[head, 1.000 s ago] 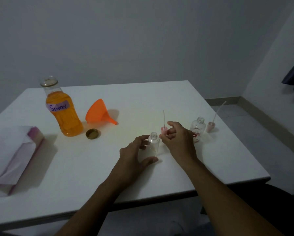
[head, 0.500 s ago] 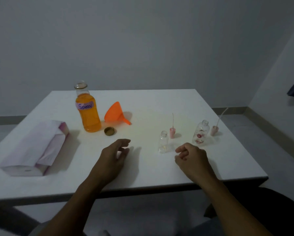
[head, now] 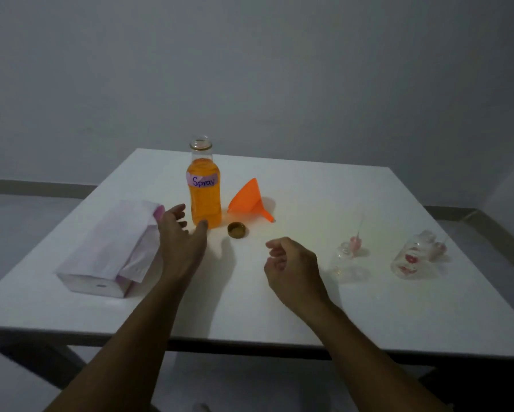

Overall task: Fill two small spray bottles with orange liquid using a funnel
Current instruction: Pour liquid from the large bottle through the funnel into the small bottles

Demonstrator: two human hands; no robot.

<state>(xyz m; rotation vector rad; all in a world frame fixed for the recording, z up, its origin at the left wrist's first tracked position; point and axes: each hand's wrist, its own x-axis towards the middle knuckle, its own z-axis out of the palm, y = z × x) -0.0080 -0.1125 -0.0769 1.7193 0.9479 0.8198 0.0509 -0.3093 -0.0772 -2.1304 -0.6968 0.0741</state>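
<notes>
An uncapped bottle of orange liquid [head: 205, 194] labelled "Spray" stands at the middle of the white table [head: 309, 307]. My left hand [head: 181, 236] is open just in front and left of it, thumb at its base. An orange funnel [head: 248, 200] lies on its side to the bottle's right, with a gold cap [head: 237, 230] in front. My right hand [head: 291, 263] hovers with loosely curled fingers, holding nothing. Two small clear spray bottles [head: 346, 258] [head: 410, 258] stand uncapped at the right, each with a pink sprayer head [head: 355, 242] [head: 438, 248] beside it.
A white and purple tissue box [head: 113, 254] lies at the left of the table, close to my left hand. The table's front edge runs just below my forearms. A grey wall is behind, floor to the right.
My left hand has left the small spray bottle and moved left and forward to the orange bottle. My right hand has drawn back from the sprayer head. The view has swung left.
</notes>
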